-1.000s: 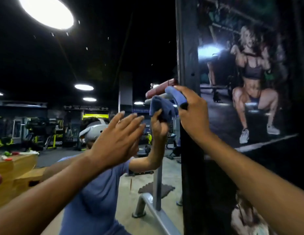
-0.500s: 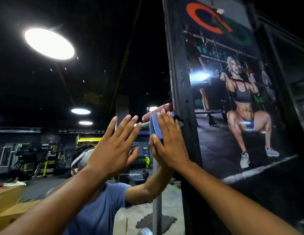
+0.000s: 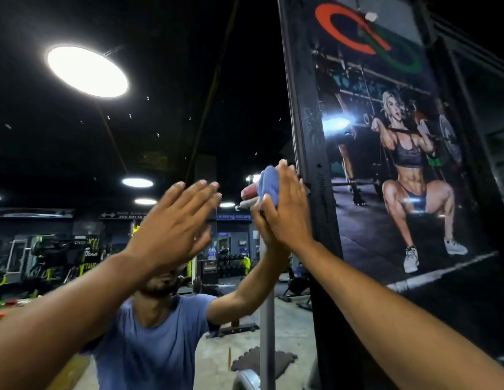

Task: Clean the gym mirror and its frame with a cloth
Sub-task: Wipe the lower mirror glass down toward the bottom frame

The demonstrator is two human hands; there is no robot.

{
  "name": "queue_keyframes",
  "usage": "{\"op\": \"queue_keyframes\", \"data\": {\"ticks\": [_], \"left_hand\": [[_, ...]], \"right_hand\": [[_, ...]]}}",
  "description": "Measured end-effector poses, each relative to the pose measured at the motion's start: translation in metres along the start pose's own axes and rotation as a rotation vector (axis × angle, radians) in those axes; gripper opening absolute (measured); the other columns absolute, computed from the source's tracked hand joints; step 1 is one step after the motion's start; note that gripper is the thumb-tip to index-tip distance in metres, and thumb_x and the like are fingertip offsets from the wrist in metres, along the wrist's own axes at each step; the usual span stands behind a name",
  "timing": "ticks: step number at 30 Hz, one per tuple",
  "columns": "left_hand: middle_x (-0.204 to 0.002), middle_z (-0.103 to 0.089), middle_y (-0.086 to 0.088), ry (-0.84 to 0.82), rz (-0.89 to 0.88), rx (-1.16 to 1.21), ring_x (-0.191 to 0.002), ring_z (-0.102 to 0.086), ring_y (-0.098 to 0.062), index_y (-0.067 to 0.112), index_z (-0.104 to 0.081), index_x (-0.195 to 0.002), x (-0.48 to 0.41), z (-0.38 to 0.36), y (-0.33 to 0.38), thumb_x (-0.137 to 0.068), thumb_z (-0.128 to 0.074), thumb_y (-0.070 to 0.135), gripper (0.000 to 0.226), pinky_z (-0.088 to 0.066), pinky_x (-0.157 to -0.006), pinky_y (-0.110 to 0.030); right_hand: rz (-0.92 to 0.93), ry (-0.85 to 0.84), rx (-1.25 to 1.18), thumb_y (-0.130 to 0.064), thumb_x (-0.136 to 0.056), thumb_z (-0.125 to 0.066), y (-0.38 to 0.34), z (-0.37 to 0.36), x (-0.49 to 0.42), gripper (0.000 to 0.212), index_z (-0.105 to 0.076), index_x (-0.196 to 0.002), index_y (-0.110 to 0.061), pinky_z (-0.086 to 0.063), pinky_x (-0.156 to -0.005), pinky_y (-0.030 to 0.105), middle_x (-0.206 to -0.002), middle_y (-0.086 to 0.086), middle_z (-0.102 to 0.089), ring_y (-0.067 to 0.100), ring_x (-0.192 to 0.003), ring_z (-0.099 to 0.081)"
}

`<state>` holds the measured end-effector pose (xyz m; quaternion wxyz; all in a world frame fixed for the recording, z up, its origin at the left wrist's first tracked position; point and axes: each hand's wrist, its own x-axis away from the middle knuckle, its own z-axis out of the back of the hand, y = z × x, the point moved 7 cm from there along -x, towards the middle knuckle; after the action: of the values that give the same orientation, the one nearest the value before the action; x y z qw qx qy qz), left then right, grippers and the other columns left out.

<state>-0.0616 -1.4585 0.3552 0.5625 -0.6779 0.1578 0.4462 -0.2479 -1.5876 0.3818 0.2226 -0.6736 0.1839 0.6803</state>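
The gym mirror [image 3: 132, 142] fills the left of the view and reflects the dark gym, ceiling lights and a person in a blue shirt. Its black frame [image 3: 307, 114] runs upright at centre right. My right hand [image 3: 287, 212] presses a blue cloth [image 3: 269, 184] flat against the glass beside the frame's inner edge, fingers straight and pointing up. My left hand [image 3: 174, 223] rests flat on the mirror to the left, fingers straight and spread, holding nothing. Most of the cloth is hidden under my right palm.
A large fitness poster [image 3: 400, 170] covers the wall right of the frame. Reflected in the glass are a grey bench post [image 3: 267, 319], weight racks [image 3: 48, 257] and a concrete floor.
My right hand went from gripping the cloth round the frame edge to pressing it flat on the glass. The view tilted upward. My left hand stayed flat on the mirror.
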Motion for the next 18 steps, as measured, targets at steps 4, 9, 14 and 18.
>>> {"op": "queue_keyframes", "data": {"ticks": [4,9,14,18], "left_hand": [[-0.175,-0.02,-0.015,-0.009,0.074,-0.05,-0.164,-0.017,-0.031,0.009,-0.028,-0.167,0.034,0.0,-0.017,-0.107,-0.026,0.05,0.073,-0.017,-0.131,-0.059],[-0.176,-0.015,-0.017,-0.019,0.115,-0.038,-0.164,-0.012,-0.032,0.007,-0.023,-0.168,0.046,0.0,-0.005,-0.107,-0.028,0.047,0.074,-0.013,-0.131,-0.06],[-0.176,-0.015,-0.019,-0.019,0.112,-0.024,-0.164,-0.012,-0.034,0.005,-0.023,-0.168,0.052,-0.001,-0.001,-0.107,-0.031,0.047,0.074,-0.012,-0.131,-0.061],[-0.176,-0.015,-0.019,-0.009,0.112,-0.011,-0.164,-0.012,-0.034,0.006,-0.024,-0.168,0.051,-0.001,-0.002,-0.106,-0.029,0.046,0.073,-0.014,-0.13,-0.061]], "right_hand": [[-0.1,0.104,0.059,-0.048,-0.109,-0.027,-0.015,-0.015,-0.009,0.067,-0.014,-0.167,-0.017,-0.01,-0.131,0.049,-0.176,0.003,-0.013,0.016,-0.163,-0.002],[0.226,-0.147,0.16,-0.036,-0.109,-0.031,-0.023,-0.018,0.082,0.068,-0.005,-0.168,-0.016,-0.004,-0.132,0.051,-0.177,0.0,0.002,0.017,-0.163,0.005],[-0.122,0.067,0.03,-0.049,-0.105,-0.016,-0.007,0.0,0.043,0.072,-0.014,-0.167,-0.013,-0.009,-0.131,0.054,-0.175,0.003,-0.006,0.02,-0.163,-0.004],[-0.096,0.037,0.044,-0.051,-0.108,-0.012,-0.048,-0.018,0.015,0.07,-0.013,-0.167,-0.014,-0.01,-0.131,0.052,-0.176,0.005,-0.009,0.02,-0.163,-0.002]]}}
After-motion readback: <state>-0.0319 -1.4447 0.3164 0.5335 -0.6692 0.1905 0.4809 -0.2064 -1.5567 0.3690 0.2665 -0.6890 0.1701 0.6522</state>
